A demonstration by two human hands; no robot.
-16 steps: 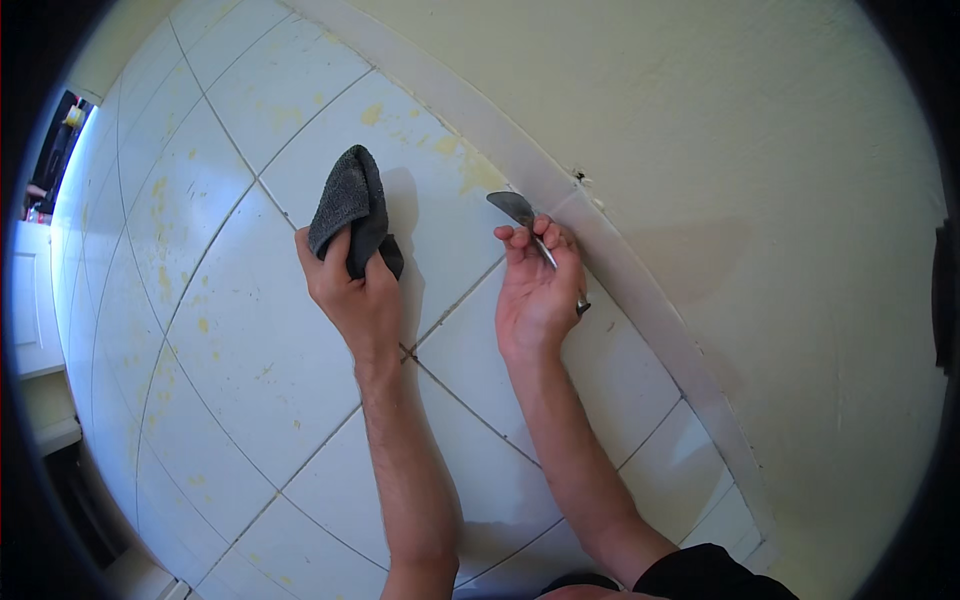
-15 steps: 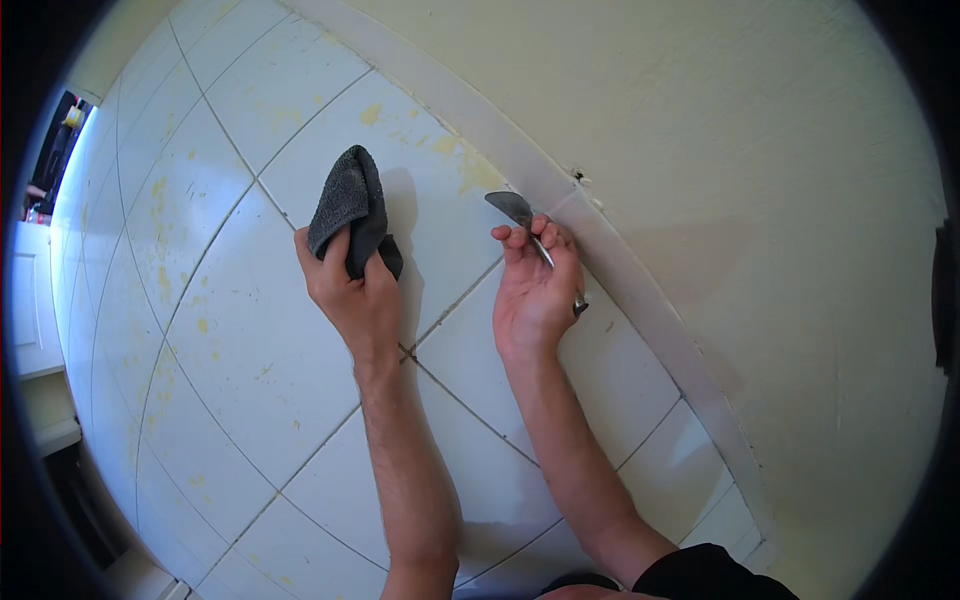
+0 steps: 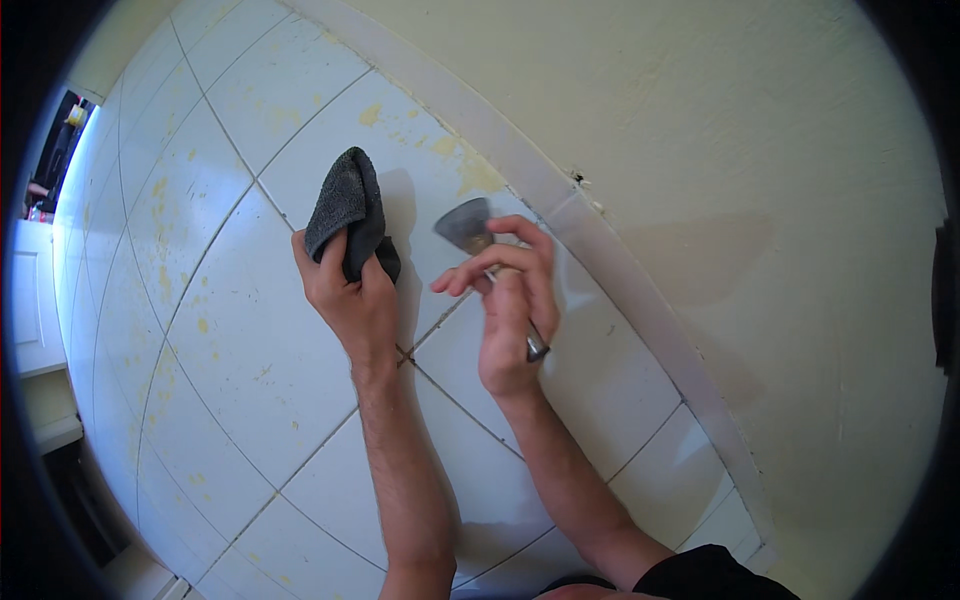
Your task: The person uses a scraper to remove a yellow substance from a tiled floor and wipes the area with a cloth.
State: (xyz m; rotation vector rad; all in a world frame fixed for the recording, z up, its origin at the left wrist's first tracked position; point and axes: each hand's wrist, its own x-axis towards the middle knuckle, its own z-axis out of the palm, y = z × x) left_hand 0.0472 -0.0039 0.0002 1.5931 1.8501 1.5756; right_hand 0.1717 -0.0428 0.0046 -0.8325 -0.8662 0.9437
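Note:
My left hand (image 3: 352,300) grips a bunched dark grey cloth (image 3: 350,208), its fingers pressed into the lower folds. To the right, my right hand (image 3: 515,300) holds a scraper (image 3: 465,225) by its slim handle, whose dark end (image 3: 537,347) sticks out near the wrist. The wide grey blade points up and to the left, slightly smeared by motion. Both hands are over the white floor tiles (image 3: 440,420). Yellowish patches (image 3: 478,178) mark the tile beyond the scraper, along the wall's foot.
A pale baseboard (image 3: 640,290) runs diagonally beside my right arm, with a cream wall (image 3: 820,250) to its right. A small hole (image 3: 578,177) shows low in the wall. More yellow stains (image 3: 160,225) spot the tiles at left. A white door (image 3: 35,300) stands at the far left.
My right hand has turned over and shifted left, swinging the scraper's blade leftward so its broad face shows. The left hand and cloth have hardly moved.

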